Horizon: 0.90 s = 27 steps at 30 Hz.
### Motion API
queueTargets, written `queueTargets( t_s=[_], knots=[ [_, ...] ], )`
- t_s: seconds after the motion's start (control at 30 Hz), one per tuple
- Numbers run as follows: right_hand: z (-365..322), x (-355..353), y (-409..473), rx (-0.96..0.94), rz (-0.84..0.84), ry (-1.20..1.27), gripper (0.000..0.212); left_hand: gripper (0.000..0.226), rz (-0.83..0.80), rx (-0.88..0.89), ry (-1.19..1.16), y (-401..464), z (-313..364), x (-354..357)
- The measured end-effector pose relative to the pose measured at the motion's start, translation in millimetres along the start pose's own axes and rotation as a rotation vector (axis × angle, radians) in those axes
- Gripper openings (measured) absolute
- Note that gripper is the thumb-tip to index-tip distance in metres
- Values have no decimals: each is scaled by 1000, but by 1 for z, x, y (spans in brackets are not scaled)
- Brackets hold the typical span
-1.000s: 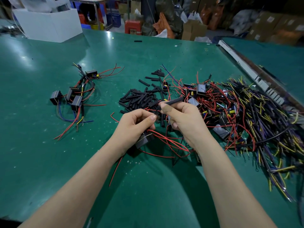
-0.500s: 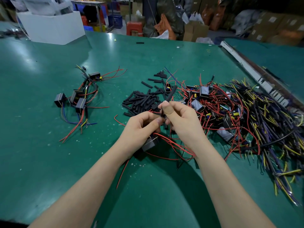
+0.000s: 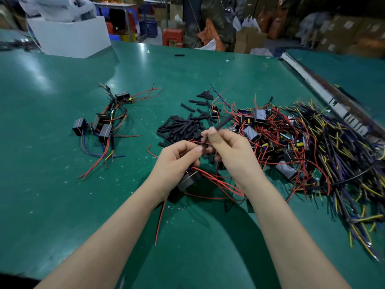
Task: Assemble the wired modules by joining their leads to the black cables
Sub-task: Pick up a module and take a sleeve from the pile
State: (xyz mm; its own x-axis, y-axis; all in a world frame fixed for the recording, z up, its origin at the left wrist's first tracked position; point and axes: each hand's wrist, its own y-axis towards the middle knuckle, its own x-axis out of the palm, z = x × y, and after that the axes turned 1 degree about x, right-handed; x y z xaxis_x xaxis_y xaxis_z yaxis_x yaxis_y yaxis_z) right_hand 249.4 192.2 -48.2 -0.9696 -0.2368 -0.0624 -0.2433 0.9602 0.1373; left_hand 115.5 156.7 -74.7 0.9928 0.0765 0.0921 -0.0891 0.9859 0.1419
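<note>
My left hand (image 3: 177, 161) pinches a thin lead between thumb and forefinger, and a black module (image 3: 188, 180) with red leads (image 3: 216, 182) hangs under its palm. My right hand (image 3: 231, 151) pinches a black tube (image 3: 224, 122) that points up and to the right. The two hands' fingertips almost meet above the table. Behind them lies a heap of short black tubes (image 3: 181, 128). To the right spreads a pile of modules with red leads (image 3: 264, 130), and beyond it a tangle of black cables with yellow and purple wires (image 3: 337, 151).
A group of modules with leads (image 3: 102, 126) lies at the left on the green table (image 3: 62, 195). A white box (image 3: 73, 38) stands at the far left. A metal rail (image 3: 325, 94) runs along the right side. One loose black tube (image 3: 179, 55) lies far back.
The black tube in my right hand has swung from nearly level to pointing up and right. Both hands have come closer together, fingertips nearly touching.
</note>
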Motion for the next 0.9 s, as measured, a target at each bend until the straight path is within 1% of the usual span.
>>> queueTargets(
  t_s=[0.13,0.23,0.3,0.37,0.43,0.5,0.6,0.73,0.83,0.9],
  knots=[
    [-2,-9,5,-20,76,294,22,15,-38,-36,-43,0,3,0],
    [0,-10,6,-42,63,356,25,13,-80,-32,-8,1,1,0],
    [1,-9,8,-76,88,339,27,13,-97,-28,-2,1,0,0],
    [2,-10,8,-122,143,297,22,12,-107,-27,-15,1,-1,0],
    [3,-9,7,-172,184,272,17,16,-119,-15,-21,1,-1,-1],
    [3,-7,6,-211,188,255,16,18,-125,1,-2,1,-2,-1],
    [3,-4,6,-193,187,268,17,12,-114,13,13,1,-3,-1],
    [3,-5,7,-140,193,320,22,11,-59,5,-7,2,-1,-1],
    [2,-9,7,-168,171,251,20,11,-35,1,-31,3,0,-2],
    [1,-12,6,-209,165,144,23,17,-32,9,-34,4,1,-1]
  ],
)
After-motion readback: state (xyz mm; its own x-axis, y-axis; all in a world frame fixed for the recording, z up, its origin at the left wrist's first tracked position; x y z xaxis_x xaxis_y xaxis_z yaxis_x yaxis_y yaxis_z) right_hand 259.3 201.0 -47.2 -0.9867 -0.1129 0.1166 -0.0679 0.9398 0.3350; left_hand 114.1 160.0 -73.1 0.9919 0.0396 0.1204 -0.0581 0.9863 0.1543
